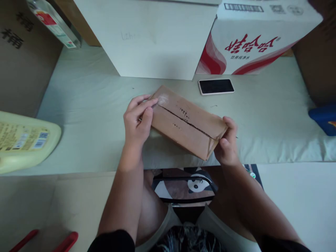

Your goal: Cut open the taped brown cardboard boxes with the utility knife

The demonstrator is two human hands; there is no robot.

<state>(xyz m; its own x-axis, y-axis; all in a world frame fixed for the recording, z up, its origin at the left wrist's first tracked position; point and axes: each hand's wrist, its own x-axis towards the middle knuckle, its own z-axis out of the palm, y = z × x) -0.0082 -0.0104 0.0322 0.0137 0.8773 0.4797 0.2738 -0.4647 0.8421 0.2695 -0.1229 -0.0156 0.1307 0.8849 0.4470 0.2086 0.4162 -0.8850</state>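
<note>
A small brown cardboard box [181, 127] is held between both my hands, slanting down toward the right over the cloth-covered surface. A seam runs lengthwise along its top, with dark print on either side. My left hand [139, 117] grips the box's far-left end, fingers along the edge and thumb at the side. At the opposite end, my right hand [228, 143] is closed around the lower right corner, where a flap looks slightly creased. Its other fingers are partly hidden behind the box. A phone [216, 86] with a dark screen lies just beyond the box.
A tall white box [157, 42] and a red-and-white carton [236, 42] stand at the back. On the left are a clear bottle [56, 26] and a yellow-green jug [28, 141]. A blue object [324, 119] sits at the right edge of the pale green cloth [86, 105].
</note>
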